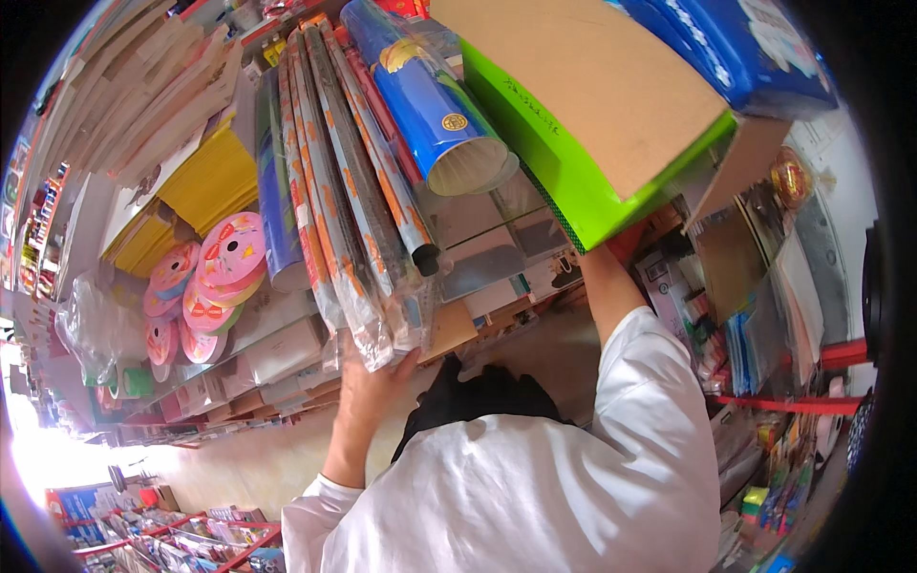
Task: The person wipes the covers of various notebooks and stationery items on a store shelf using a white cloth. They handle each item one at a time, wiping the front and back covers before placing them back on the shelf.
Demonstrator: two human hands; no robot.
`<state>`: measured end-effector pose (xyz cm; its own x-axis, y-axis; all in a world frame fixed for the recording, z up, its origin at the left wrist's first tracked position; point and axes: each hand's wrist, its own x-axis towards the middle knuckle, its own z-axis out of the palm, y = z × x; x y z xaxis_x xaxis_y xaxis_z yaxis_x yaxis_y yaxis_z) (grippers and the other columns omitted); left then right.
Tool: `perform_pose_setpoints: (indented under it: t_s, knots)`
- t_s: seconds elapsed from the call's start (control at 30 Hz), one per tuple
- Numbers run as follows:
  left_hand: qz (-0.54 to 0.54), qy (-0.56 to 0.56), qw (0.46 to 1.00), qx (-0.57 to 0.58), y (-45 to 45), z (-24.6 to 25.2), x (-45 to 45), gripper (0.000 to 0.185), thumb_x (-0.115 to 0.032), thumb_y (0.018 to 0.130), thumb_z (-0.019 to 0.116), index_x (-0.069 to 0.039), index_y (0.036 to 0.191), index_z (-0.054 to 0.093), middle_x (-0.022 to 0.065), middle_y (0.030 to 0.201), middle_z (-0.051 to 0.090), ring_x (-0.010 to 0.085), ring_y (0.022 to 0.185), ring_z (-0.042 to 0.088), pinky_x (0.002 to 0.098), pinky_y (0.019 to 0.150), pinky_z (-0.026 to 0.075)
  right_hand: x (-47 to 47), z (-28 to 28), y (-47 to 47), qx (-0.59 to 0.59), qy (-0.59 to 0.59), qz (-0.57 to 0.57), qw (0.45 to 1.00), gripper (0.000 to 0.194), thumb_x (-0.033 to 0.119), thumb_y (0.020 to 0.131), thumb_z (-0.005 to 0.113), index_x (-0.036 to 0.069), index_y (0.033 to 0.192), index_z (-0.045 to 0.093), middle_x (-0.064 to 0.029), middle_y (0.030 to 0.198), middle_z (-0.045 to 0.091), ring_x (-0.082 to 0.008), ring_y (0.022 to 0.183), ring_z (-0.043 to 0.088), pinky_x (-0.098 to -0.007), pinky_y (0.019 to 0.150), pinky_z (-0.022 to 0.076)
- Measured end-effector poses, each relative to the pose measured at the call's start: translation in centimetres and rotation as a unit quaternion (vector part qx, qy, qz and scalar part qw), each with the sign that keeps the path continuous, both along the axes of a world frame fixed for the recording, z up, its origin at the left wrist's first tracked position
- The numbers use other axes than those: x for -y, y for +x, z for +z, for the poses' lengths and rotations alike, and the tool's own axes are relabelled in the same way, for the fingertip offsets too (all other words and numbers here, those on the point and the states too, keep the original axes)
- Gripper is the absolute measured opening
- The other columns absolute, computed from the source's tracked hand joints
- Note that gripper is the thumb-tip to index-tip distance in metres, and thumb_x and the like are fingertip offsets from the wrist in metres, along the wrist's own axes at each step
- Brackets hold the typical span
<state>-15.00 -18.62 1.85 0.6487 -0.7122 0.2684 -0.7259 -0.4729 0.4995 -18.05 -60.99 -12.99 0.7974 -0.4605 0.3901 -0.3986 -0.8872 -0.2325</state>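
My left hand (380, 379) is at the near ends of several long, plastic-wrapped rolls (344, 200) with orange and silver patterns, which lie on a glass counter. Its fingers are partly hidden by the clear wrap, so its hold is unclear. A large blue roll (430, 107) in clear film lies to the right of them. Further right stands a cardboard box with a bright green side (551, 150) that bears handwriting. My right forearm reaches up to the box's lower corner, and the right hand is hidden behind or under it.
Pink ribbon spools (233, 247), stacks of yellow paper (215, 172) and a crumpled clear bag (100, 322) lie on the counter (276, 351) at left. A blue package (752, 57) is beyond the box. Packed shelves with red rails (788, 405) stand at right.
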Motion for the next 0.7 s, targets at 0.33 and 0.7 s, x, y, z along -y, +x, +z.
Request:
perform_pose_setpoints:
  t_s: [0.33, 0.7]
  knots:
    - [-0.227, 0.048, 0.971, 0.049, -2.9, -5.1, 13.1, 0.052, -0.013, 0.085, 0.061, 0.004, 0.133, 0.050, 0.0173, 0.143, 0.046, 0.0293, 0.136, 0.041, 0.0462, 0.116, 0.026, -1.0, -0.1, 1.5, -0.016, 0.014, 0.055, 0.998, 0.032, -0.005, 0.080, 0.054, -0.001, 0.111, 0.061, -0.0168, 0.109, 0.063, -0.0288, 0.103, 0.060, -0.0402, 0.089, 0.0451]
    - [-0.182, 0.155, 0.961, 0.140, -2.5, -8.8, 18.8, 0.050, -0.022, 0.079, 0.062, 0.003, 0.123, 0.061, 0.0146, 0.139, 0.049, 0.0275, 0.137, 0.034, 0.0537, 0.115, 0.023, -1.7, 0.9, 0.3, -0.036, 0.033, 0.123, 0.991, 0.044, -0.009, 0.077, 0.052, 0.000, 0.118, 0.060, -0.0166, 0.119, 0.061, -0.0300, 0.112, 0.058, -0.0409, 0.096, 0.0435]
